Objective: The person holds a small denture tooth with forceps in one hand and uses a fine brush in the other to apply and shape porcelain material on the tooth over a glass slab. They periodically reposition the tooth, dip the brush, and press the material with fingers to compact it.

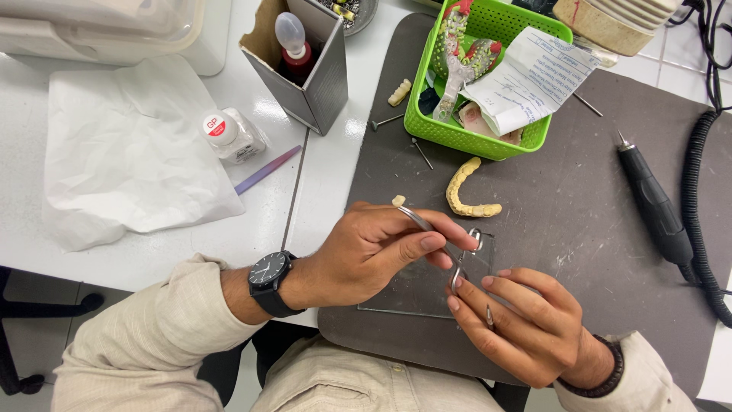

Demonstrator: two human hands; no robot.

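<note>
My left hand [374, 252], with a black wristwatch on the wrist, grips a slim metal forceps-like tool [438, 236] that holds a small cream tooth piece [398, 201] at its far tip. My right hand [526, 328] pinches a thin metal instrument [489, 317] between its fingers, close to the looped end of the forceps. Both hands hover over a clear glass slab [427, 294] on the dark grey mat [579, 221]. A cream dental arch model [467, 194] lies on the mat just beyond the hands.
A green basket [473, 137] with dental casts and a folded paper sits at the back. A black handpiece [652, 202] and coiled cable lie right. A grey box [320, 76] with a dropper bottle, a small jar [229, 133], a purple stick and white tissue lie left.
</note>
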